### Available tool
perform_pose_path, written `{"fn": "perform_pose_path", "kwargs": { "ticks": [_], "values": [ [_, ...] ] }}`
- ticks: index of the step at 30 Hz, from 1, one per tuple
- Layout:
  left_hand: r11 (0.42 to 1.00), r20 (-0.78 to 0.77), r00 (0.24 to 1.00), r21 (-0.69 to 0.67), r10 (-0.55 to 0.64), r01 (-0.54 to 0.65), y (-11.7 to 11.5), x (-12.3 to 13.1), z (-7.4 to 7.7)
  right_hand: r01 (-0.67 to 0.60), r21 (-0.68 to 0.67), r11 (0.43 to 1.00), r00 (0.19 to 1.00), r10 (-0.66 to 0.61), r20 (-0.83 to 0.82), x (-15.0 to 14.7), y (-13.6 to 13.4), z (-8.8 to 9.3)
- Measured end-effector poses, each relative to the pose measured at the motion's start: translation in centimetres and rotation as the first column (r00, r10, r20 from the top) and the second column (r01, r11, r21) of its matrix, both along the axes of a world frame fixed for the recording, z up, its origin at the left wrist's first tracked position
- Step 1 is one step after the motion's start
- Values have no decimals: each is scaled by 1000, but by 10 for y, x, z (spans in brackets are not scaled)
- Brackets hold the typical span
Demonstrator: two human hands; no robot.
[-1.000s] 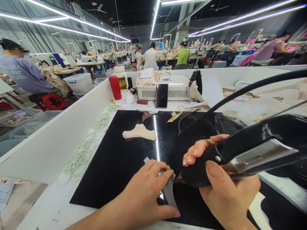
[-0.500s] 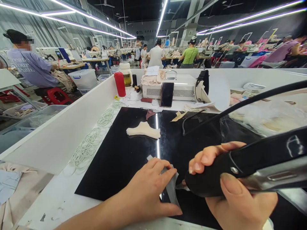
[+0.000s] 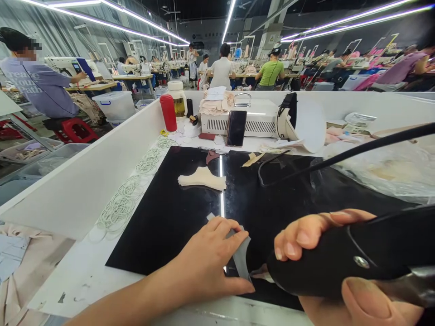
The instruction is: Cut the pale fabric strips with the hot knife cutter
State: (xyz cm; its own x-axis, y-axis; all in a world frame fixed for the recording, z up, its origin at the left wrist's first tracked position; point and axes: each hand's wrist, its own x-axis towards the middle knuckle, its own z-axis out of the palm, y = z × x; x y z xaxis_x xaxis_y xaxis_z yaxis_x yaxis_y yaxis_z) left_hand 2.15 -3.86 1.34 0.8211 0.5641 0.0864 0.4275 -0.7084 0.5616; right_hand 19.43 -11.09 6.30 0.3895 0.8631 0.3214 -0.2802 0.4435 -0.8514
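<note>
A grey curved piece [image 3: 242, 256] lies on the black board [image 3: 152, 226]. My left hand [image 3: 212, 256] rests over it, fingertips on its upper part and thumb at its lower end, fingers apart. My right hand [image 3: 326, 244] is wrapped round a black handheld tool [image 3: 340, 258] with a metal lever under the thumb. A pale tip below the tool reaches the right edge of the grey piece; what it is, I cannot make out. Farther back on the board sits a cream fabric stack [image 3: 202, 178].
Behind the board stand a phone [image 3: 236, 128], a white vented box [image 3: 260, 123] and a red cup [image 3: 168, 113]. Pale green cord loops [image 3: 118, 206] line the left side. A black cable [image 3: 374, 147] arches across the right, near a plastic bag [image 3: 384, 170]. People sit beyond.
My right hand and the tool have shifted right and slightly closer. The view has tilted a little. My left hand stays at the grey piece.
</note>
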Motion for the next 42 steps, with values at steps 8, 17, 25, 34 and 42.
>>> {"fn": "perform_pose_path", "kwargs": {
  "ticks": [8,17,25,34,42],
  "values": [
    [1000,-8,1000,16,4,-4,0,0,-1,-11,1,1000,998,11,65,-2,-3,-2],
    [999,173,985,48,13,-21,5,-6,-6,205,61,977,976,-209,63,8,11,2],
    [992,221,970,86,-105,88,7,-7,-14,380,69,922,922,-384,57,30,24,6],
    [994,222,971,83,-91,74,12,-7,-9,147,165,975,984,-161,80,2,25,-7],
    [995,160,982,13,-104,103,10,-6,-6,98,160,982,991,-111,72,-2,24,-10]
  ]
}}
